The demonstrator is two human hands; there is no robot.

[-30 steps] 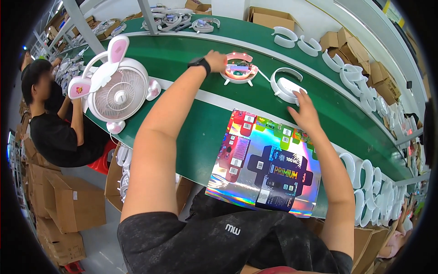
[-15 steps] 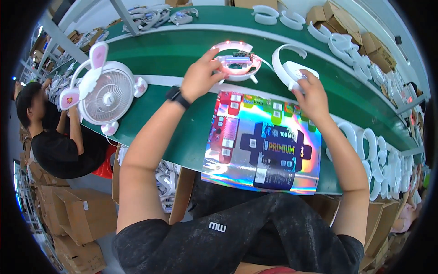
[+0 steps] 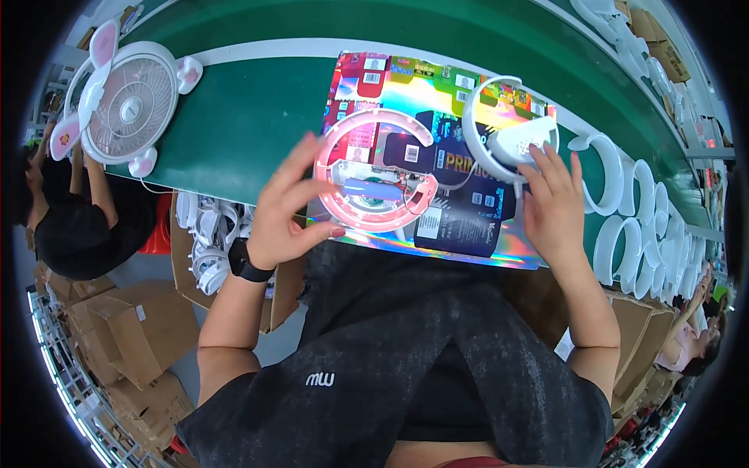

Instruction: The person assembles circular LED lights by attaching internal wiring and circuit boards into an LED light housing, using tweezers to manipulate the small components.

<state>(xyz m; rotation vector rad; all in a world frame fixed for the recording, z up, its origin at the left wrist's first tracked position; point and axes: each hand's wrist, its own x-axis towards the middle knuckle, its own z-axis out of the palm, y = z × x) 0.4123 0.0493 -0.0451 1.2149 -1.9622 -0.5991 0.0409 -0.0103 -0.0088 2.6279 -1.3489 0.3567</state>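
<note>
A pinkish C-shaped housing (image 3: 374,222) lies on the shiny printed sheet (image 3: 460,238), its inside facing up. A blue cylindrical battery (image 3: 373,188), a circuit board and thin wires show in its base. At its left edge is my left hand (image 3: 285,207), fingers spread, the fingertips at or just over the rim. The matching white C-shaped shell (image 3: 477,129) stands at the right of the sheet, joined to the housing by a wire. My right hand (image 3: 555,199) rests its outstretched fingers against the shell's white base (image 3: 519,142).
Several white curved shells (image 3: 624,234) stand along the bench at right. A white fan with rabbit ears (image 3: 129,109) is at left. Below the bench edge, an open carton (image 3: 285,292) holds white parts. A person in black (image 3: 74,234) sits at far left; cartons (image 3: 148,327) stand nearby.
Both hands have drawn the housing and shell from the back of the bench toward me, onto the sheet. My left hand has loosened its hold on the housing. The view has tilted downward.
</note>
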